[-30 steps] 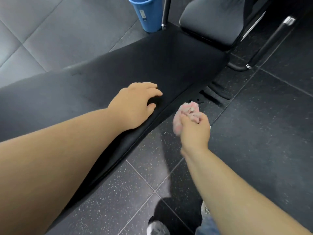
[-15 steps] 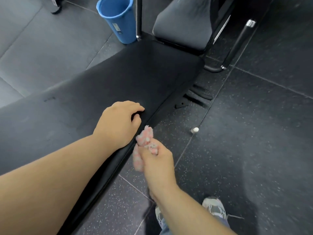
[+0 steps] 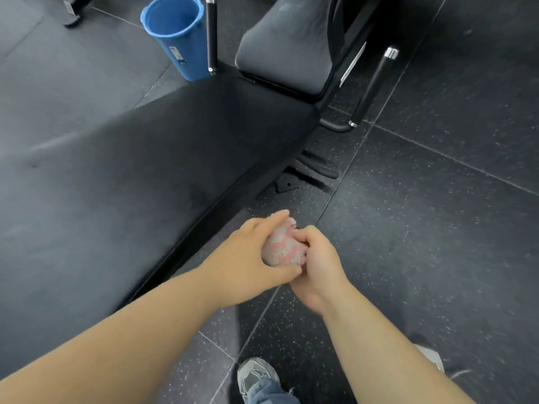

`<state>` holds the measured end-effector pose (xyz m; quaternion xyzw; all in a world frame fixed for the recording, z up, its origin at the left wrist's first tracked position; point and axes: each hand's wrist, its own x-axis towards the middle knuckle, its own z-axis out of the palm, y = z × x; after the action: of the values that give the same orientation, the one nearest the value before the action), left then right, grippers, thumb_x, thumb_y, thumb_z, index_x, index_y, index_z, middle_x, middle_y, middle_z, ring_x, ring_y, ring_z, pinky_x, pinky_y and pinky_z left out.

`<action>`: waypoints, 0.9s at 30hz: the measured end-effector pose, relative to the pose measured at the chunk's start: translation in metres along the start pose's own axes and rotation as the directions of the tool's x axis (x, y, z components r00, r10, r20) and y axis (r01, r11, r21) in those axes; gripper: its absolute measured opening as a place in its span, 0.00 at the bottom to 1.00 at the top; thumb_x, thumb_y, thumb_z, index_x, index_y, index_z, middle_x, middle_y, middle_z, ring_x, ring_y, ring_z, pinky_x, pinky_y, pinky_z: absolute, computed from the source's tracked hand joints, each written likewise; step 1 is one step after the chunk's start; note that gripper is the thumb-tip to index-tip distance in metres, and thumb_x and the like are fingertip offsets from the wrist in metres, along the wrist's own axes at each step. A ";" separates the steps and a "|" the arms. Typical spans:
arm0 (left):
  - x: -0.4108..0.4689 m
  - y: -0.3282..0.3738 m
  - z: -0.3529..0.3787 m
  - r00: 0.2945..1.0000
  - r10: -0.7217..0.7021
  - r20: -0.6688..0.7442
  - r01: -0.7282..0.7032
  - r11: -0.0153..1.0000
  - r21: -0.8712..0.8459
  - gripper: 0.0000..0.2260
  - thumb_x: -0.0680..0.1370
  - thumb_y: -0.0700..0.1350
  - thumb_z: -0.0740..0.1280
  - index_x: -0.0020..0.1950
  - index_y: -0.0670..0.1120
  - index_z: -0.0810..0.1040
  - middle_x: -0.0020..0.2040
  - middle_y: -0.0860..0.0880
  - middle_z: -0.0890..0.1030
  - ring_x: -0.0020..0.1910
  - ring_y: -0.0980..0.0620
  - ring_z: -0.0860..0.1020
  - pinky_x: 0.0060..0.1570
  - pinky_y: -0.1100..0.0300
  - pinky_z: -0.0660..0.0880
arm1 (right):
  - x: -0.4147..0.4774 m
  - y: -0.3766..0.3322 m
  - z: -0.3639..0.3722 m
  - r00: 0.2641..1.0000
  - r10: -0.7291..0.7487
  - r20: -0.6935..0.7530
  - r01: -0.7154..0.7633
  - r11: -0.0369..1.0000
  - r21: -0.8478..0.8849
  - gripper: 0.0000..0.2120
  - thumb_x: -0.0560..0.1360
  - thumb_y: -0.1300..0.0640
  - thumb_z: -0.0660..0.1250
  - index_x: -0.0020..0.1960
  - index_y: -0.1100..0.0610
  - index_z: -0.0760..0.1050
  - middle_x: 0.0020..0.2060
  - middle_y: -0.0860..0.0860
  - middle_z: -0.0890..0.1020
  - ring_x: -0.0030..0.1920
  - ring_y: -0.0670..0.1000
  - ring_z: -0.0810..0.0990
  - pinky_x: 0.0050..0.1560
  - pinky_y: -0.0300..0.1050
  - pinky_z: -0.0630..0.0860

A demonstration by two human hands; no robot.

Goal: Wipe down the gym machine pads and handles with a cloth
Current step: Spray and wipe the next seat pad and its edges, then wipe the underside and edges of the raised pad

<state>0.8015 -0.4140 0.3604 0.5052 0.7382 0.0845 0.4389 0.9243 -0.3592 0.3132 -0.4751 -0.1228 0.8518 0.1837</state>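
Both hands hold a fluffy pink and white cloth [image 3: 281, 247] between them: the left hand [image 3: 245, 263] wraps fingers and thumb round one side, and the right hand [image 3: 318, 266] squeezes the other side with curled fingers. The cloth is up over the dark speckled floor tiles [image 3: 423, 228], just beside the long black bench pad [image 3: 131, 185] (not touching it). Farther off are a dark grey seat pad [image 3: 288, 45], a black bar with a shiny cap [image 3: 376, 80] and a blue plastic bucket [image 3: 178, 33].
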 end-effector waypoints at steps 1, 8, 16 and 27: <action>0.005 0.002 0.009 0.998 -0.057 0.002 0.057 0.997 -0.059 0.36 0.71 0.59 0.73 0.74 0.69 0.57 0.69 0.63 0.65 0.66 0.60 0.69 0.67 0.60 0.67 | 0.002 0.000 -0.010 0.999 0.021 0.034 -0.021 1.000 -0.010 0.15 0.78 0.58 0.57 0.50 0.62 0.80 0.48 0.59 0.84 0.49 0.55 0.82 0.54 0.51 0.77; 0.064 -0.015 0.089 0.941 -0.268 -0.207 0.232 0.956 -0.182 0.10 0.69 0.49 0.71 0.46 0.55 0.72 0.48 0.54 0.78 0.44 0.53 0.77 0.42 0.56 0.74 | 0.061 0.010 -0.088 0.994 -0.065 -0.086 0.012 0.861 -0.508 0.20 0.81 0.39 0.53 0.58 0.50 0.78 0.46 0.51 0.84 0.41 0.49 0.80 0.43 0.49 0.77; 0.156 -0.106 0.158 0.900 -0.338 -0.276 0.274 0.929 -0.247 0.06 0.69 0.48 0.67 0.44 0.57 0.73 0.44 0.54 0.82 0.45 0.53 0.79 0.48 0.53 0.76 | 0.205 0.053 -0.231 0.924 -0.312 -0.220 -0.099 0.360 -0.928 0.38 0.73 0.54 0.71 0.78 0.47 0.57 0.75 0.49 0.65 0.72 0.56 0.65 0.65 0.52 0.71; 0.200 -0.138 0.165 0.774 -0.363 -0.518 0.154 0.902 -0.402 0.13 0.66 0.54 0.76 0.44 0.58 0.74 0.48 0.57 0.77 0.42 0.56 0.75 0.37 0.61 0.67 | 0.338 0.071 -0.229 0.916 -0.399 0.044 0.137 0.207 -0.969 0.18 0.79 0.51 0.68 0.68 0.44 0.69 0.59 0.50 0.80 0.58 0.54 0.77 0.59 0.50 0.75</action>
<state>0.8090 -0.3681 0.0704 0.2639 0.8739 0.2978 0.2792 0.9437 -0.2701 -0.0909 -0.5474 -0.6728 0.4975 0.0153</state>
